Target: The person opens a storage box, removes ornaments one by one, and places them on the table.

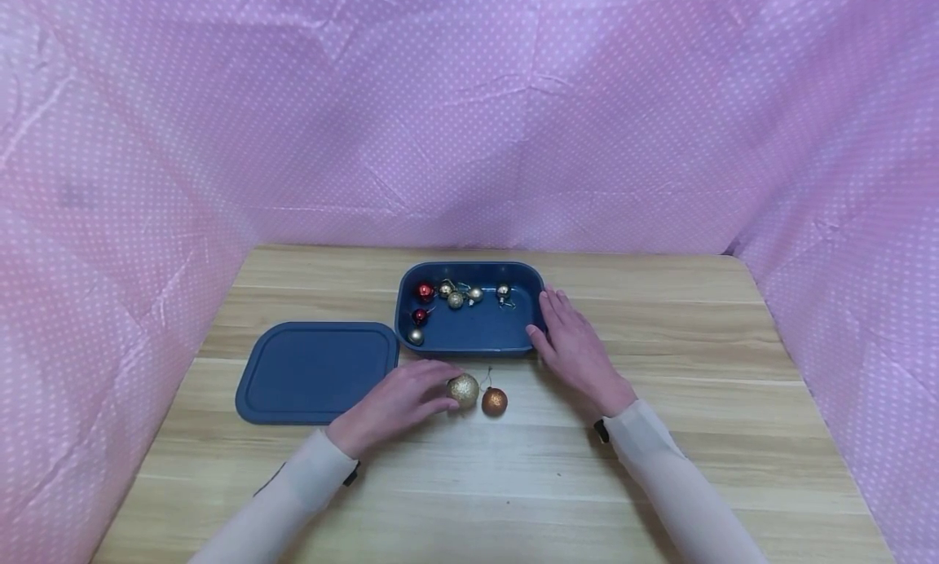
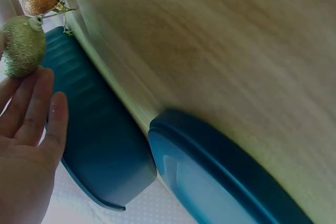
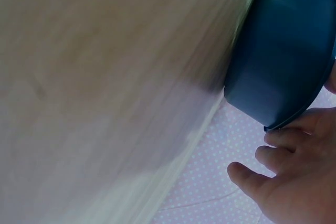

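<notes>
A gold glitter Christmas bauble point(image 1: 463, 391) is pinched between the thumb and fingers of my left hand point(image 1: 399, 403), in front of the box. Right beside it lies a copper glitter bauble point(image 1: 495, 402) with a thin hanging cord. My right hand point(image 1: 575, 344) rests at the right end of the dark blue box point(image 1: 469, 354), its fingers along the rim and the thumb at the front corner. Inside the box are several small gold baubles point(image 1: 456, 300) and two red baubles point(image 1: 425, 291), mostly toward the left. In the left wrist view, the held bauble point(image 2: 23, 45) sits at the fingertips.
A blue lid point(image 1: 319, 372) lies flat on the wooden table point(image 1: 660, 319), just left of the box. Pink dotted cloth point(image 1: 469, 140) hangs behind and at both sides of the table.
</notes>
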Tool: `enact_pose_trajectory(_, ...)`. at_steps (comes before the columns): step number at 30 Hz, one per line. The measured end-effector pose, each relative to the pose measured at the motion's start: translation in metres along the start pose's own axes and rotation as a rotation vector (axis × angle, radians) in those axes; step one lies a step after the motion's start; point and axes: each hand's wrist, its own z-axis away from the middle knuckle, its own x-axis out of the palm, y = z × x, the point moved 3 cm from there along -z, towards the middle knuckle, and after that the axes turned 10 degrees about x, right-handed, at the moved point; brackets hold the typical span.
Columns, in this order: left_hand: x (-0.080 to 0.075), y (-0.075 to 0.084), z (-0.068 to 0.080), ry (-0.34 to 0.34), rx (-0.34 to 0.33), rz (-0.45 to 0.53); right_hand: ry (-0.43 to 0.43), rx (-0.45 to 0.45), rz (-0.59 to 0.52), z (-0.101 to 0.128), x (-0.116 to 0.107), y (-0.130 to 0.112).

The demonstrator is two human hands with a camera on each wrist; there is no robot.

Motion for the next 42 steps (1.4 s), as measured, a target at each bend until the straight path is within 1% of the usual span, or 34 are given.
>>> enact_pose_trajectory(5, 0.005, -0.002, -0.001, -0.034, -0.011, -0.021, 0.007, -0.003, -0.003, 0.0, 0.0, 0.0)
enact_pose_trajectory(10, 0.008, -0.002, -0.002, -0.038, -0.023, -0.044, 0.0, -0.002, -0.001, 0.0, 0.001, 0.0)
enact_pose_trajectory(13, 0.009, -0.001, -0.002, -0.041, -0.043, -0.044, -0.003, 0.002, -0.004, 0.0, 0.001, 0.0)
enact_pose_trajectory(18, 0.01, -0.002, -0.002, -0.068, -0.085, -0.037, -0.004, 0.008, -0.005, 0.0, 0.002, 0.001)
enact_pose_trajectory(27, 0.009, -0.001, -0.001, -0.085, -0.098, -0.043, 0.009, -0.008, -0.02, 0.0, 0.0, -0.001)
enact_pose_trajectory(31, 0.007, -0.001, 0.001, -0.097, -0.116, -0.049, 0.008, -0.007, -0.019, 0.0, 0.0, -0.001)
enact_pose_trajectory(34, 0.005, -0.001, 0.003, -0.091, -0.127, -0.047, -0.002, -0.001, -0.018, 0.0, 0.0, -0.001)
enact_pose_trajectory(37, 0.002, 0.0, 0.005, -0.068, -0.124, -0.058, -0.008, 0.004, -0.02, 0.0, -0.001, 0.0)
enact_pose_trajectory(42, -0.004, 0.003, 0.008, -0.012, -0.077, -0.112, -0.01, 0.006, -0.017, 0.0, -0.001, 0.0)
